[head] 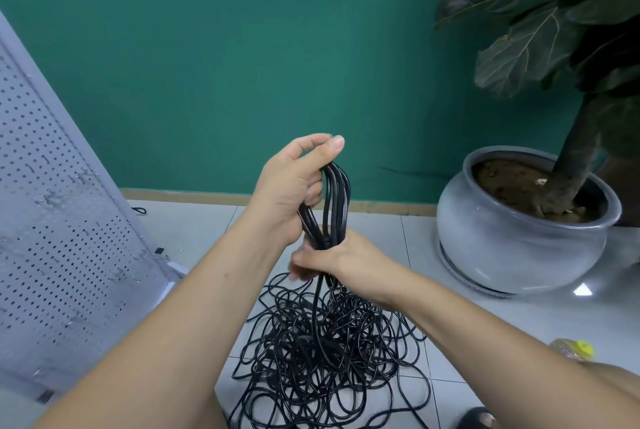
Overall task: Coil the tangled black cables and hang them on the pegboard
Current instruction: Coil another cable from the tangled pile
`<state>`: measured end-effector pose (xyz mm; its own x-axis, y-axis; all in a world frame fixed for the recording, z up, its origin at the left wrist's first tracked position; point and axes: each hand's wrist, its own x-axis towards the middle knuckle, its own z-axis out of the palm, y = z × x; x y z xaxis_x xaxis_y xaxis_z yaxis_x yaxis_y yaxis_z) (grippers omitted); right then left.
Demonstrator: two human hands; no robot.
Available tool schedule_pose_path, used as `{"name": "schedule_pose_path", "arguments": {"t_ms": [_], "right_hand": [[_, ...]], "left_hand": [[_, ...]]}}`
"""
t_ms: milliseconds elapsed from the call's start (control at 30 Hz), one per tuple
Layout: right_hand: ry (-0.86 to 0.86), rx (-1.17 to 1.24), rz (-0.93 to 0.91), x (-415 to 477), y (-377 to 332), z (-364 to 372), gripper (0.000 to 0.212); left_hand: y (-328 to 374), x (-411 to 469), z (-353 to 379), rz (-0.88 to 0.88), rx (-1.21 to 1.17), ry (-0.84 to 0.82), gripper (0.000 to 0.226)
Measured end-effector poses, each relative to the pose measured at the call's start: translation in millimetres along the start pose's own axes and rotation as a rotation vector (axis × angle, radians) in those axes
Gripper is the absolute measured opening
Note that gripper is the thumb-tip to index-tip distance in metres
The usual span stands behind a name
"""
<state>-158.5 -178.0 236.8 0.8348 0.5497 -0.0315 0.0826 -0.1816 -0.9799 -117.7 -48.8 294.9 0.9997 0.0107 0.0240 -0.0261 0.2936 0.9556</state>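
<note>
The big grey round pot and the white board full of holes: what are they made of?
The big grey round pot looks like glazed ceramic: its smooth wall shows soft glare. The white perforated board seems painted sheet metal, matt, with regular punched holes; plastic is possible.

No text, label, brand, number or sign can be read anywhere.

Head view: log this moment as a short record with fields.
left hand: grips the top of the coiled loops
right hand: grips the same loops lower down
tangled pile: on the floor tiles, below both hands
pegboard: at left, no coil on it in view
plant pot: at right, on the floor
</note>
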Motion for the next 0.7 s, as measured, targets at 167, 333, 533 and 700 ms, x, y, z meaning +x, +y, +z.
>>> {"name": "schedule_pose_path", "arguments": {"t_ms": [167, 333, 533, 700], "right_hand": [[0.108, 0.082, 0.022, 1, 9, 9, 0.029], [0.251, 0.326, -0.030, 0, 6, -5, 0.022], [0.444, 0.479, -0.111, -1, -11, -46, 0.029], [0.573, 0.497, -0.089, -7, -19, -73, 0.042]], "left_hand": [[6, 1, 8, 0.085, 0.148, 0.161, 0.038], [1, 3, 14, 0.014, 0.120, 0.032, 0.055], [-50, -17, 26, -0.189, 0.272, -0.190, 0.053], [-78, -47, 35, -0.181, 0.376, -0.342, 0.044]]}}
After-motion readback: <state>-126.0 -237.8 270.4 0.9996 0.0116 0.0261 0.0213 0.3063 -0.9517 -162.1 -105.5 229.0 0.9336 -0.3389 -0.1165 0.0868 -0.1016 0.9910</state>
